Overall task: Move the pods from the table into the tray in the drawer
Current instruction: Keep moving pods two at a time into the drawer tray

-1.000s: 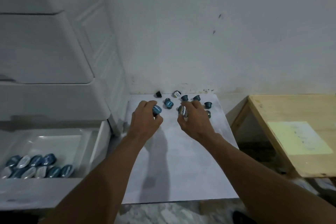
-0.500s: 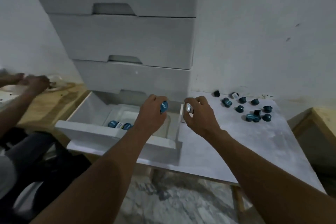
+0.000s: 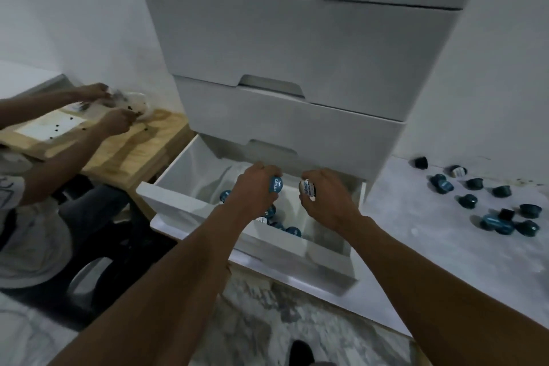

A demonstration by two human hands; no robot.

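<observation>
Both hands are off the bench now. A second ago they were picking among the scattered pods, and now they hang over the open drawer [image 3: 184, 202]. My left hand [image 3: 252, 187] has its fingers curled round a blue pod [image 3: 275, 184] with the foil face turned towards me. My right hand [image 3: 326, 199] pinches a pale-labelled pod [image 3: 307, 189] the same way. Neither pod has been let go. So the carry is done for this pair, I'd say, and only the drop is left.

The tray [image 3: 267, 239] sits in the drawer straight below, at 6 o'clock of my knuckles. A cluster of blue pods [image 3: 292, 230] already lies in it, with a white-faced one or two among them. My left wrist hides part of the heap, so I can't count it. The far end of the tray looks bare.

Out at 3 o'clock, well apart from the drawer, the bench [image 3: 430, 246] carries a loose scatter of pods [image 3: 468, 200]. They are mostly dark teal, with a couple of black ones and one white-labelled near the wall. That tells me there are plenty of trips left. The drawers above, at 12 o'clock, are shut.
</observation>
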